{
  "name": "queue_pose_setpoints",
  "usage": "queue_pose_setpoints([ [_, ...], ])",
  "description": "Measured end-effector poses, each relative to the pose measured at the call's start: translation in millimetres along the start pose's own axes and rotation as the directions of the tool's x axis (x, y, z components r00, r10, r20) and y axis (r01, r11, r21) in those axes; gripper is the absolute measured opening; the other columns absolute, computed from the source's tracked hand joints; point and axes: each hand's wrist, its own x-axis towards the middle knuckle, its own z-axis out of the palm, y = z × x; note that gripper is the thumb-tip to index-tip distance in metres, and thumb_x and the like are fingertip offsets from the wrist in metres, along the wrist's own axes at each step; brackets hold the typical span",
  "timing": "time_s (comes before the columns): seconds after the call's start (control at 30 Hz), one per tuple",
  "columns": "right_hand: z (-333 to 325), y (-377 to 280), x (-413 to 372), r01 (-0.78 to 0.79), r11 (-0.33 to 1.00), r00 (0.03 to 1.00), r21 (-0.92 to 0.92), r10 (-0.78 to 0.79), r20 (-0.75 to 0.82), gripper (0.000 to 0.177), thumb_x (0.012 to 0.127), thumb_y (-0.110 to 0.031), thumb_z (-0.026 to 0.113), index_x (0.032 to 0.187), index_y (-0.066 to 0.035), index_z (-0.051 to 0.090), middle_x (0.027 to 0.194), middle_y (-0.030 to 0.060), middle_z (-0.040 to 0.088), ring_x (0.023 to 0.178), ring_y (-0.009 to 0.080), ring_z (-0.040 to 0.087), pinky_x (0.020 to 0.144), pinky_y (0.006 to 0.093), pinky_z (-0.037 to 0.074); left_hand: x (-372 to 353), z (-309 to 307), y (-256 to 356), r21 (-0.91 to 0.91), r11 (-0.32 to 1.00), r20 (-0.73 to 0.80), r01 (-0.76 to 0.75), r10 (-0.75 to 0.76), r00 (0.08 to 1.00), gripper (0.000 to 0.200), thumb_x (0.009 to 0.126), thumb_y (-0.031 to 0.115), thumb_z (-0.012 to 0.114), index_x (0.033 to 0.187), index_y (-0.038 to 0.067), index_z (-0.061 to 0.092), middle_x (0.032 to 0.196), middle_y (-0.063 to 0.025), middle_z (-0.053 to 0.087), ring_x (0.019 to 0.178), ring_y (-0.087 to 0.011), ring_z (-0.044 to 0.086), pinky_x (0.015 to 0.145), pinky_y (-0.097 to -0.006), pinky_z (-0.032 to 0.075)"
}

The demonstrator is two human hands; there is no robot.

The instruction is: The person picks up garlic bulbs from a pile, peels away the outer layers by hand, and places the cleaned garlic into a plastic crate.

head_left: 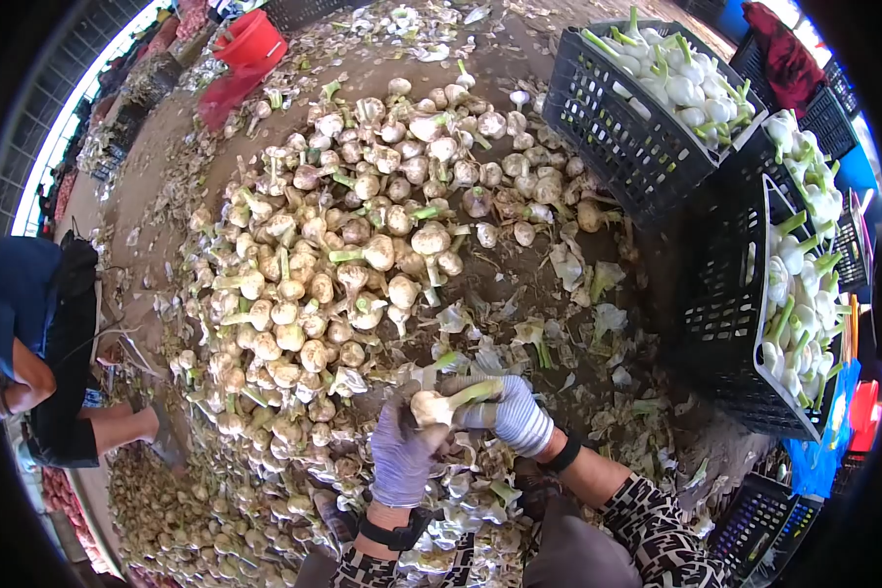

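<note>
A garlic bulb (429,408) with a pale green stem is held between my two gloved hands, low in the middle of the head view. My left hand (402,461), in a light purple glove, is closed around the bulb's near left side. The stem end is gripped by my right hand (517,416), in a whitish striped glove, with fingers wrapped round it. Just beyond my hands spreads a large heap of untrimmed garlic bulbs (294,294), brownish and dirty. Loose peeled skins (539,338) lie on the ground around my hands.
At the right stand black plastic crates (622,132) filled with clean white garlic, with another such crate (725,304) nearer. A red bucket (250,41) is at the far left. A seated person (59,343) is at the left edge. A blue plastic bag (825,431) hangs at the right.
</note>
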Motion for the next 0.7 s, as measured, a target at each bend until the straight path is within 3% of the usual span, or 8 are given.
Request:
queue_pose_setpoints([
  [0.2,3,-2,2,0.109,0.990,0.990,-0.090,-0.100,0.097,0.031,0.072,-0.006,0.070,0.103,-0.001,0.064,0.100,0.0047,0.064,0.085,0.0090,0.059,0.077,0.0244,0.048,-1,-17,-6,-0.131,0.973,0.046,0.189,-0.185,0.982,0.065,0.067,0.047,0.071,0.109,0.000,0.053,0.069,-0.0038,0.059,0.045,-0.0098,0.052,0.037,-0.0179,0.041],
  [0.3,7,-4,-1,-0.015,0.995,0.982,0.102,-0.004,0.187,0.034,0.071,-0.005,0.069,0.104,-0.003,0.063,0.098,0.0038,0.064,0.085,0.0097,0.058,0.079,0.0252,0.047,0,-18,-12,-0.413,0.830,0.166,0.375,-0.337,0.927,0.070,0.068,0.061,0.065,0.101,0.000,0.056,0.088,-0.0099,0.062,0.077,-0.0185,0.062,0.065,-0.0318,0.054],
  [0.43,4,10,2,-0.073,0.957,0.976,0.282,0.011,0.216,0.034,0.071,-0.005,0.067,0.104,-0.001,0.061,0.092,0.0018,0.063,0.081,0.0102,0.058,0.074,0.0246,0.047,6,14,13,-0.434,0.849,-0.176,0.301,-0.407,0.896,0.054,0.083,0.054,0.047,0.096,0.003,0.057,0.074,-0.0055,0.060,0.047,-0.0158,0.052,0.040,-0.0285,0.041],
  [0.53,3,7,2,-0.128,0.917,0.985,0.378,0.074,0.153,0.031,0.071,-0.003,0.064,0.102,-0.002,0.061,0.088,0.0022,0.063,0.078,0.0092,0.057,0.069,0.0237,0.047,4,-3,12,-0.222,0.898,0.055,0.381,-0.378,0.924,0.058,0.080,0.058,0.052,0.098,0.003,0.056,0.074,-0.0065,0.060,0.050,-0.0164,0.055,0.041,-0.0280,0.042],
  [0.57,3,9,4,-0.003,0.970,0.994,0.242,-0.023,0.104,0.029,0.071,-0.002,0.063,0.100,-0.002,0.062,0.087,0.0025,0.063,0.076,0.0092,0.058,0.069,0.0235,0.048,2,-4,1,-0.194,0.969,0.138,0.151,-0.126,0.982,0.067,0.073,0.064,0.057,0.099,0.003,0.054,0.072,-0.0066,0.059,0.049,-0.0151,0.054,0.040,-0.0265,0.041],
  [0.6,3,10,3,0.117,0.989,0.990,0.096,-0.123,0.070,0.027,0.071,0.000,0.062,0.098,-0.002,0.062,0.085,0.0029,0.063,0.075,0.0093,0.058,0.068,0.0234,0.048,-1,-10,-4,-0.189,0.969,0.138,0.156,-0.131,0.982,0.067,0.073,0.064,0.057,0.099,0.003,0.054,0.072,-0.0066,0.059,0.049,-0.0151,0.054,0.040,-0.0265,0.041],
  [0.63,3,7,1,-0.072,0.962,0.997,0.262,0.064,0.037,0.022,0.069,0.004,0.060,0.090,-0.003,0.063,0.083,0.0025,0.063,0.073,0.0098,0.059,0.067,0.0231,0.049,-2,-15,-6,-0.161,0.972,0.122,0.173,-0.155,0.980,0.065,0.070,0.056,0.065,0.106,0.002,0.054,0.081,-0.0066,0.060,0.061,-0.0151,0.058,0.047,-0.0245,0.045],
  [0.7,-1,-3,3,-0.075,0.985,0.997,0.157,0.073,0.019,0.018,0.069,0.004,0.061,0.085,-0.002,0.064,0.081,0.0025,0.063,0.071,0.0089,0.058,0.064,0.0218,0.047,-3,-14,-2,-0.156,0.968,0.124,0.198,-0.179,0.976,0.067,0.068,0.047,0.073,0.111,-0.001,0.054,0.090,-0.0070,0.062,0.073,-0.0144,0.062,0.054,-0.0218,0.049],
])
